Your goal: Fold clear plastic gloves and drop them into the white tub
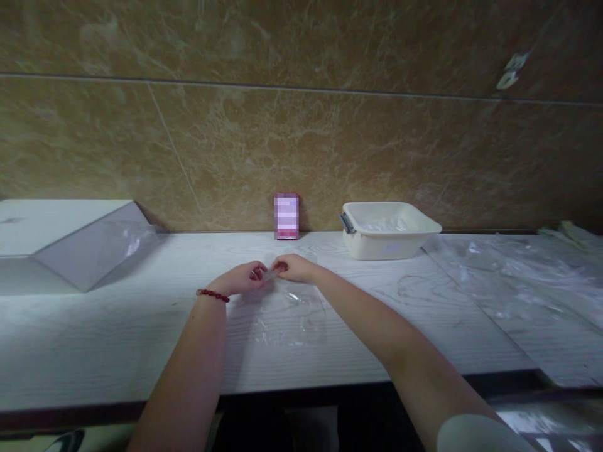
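This looks like a small work room for packing. A long white table (117, 339) stands against a brown stone wall (301, 138). Past the hands sits a white tub (389, 242), and clear plastic sheets (522, 276) lie to their right.

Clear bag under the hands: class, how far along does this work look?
Done: nothing finished shows. In hand: left hand and right hand pinch the top edge of the clear bag, flat on the white table. Left: more clear sheets lie beside the white tub.
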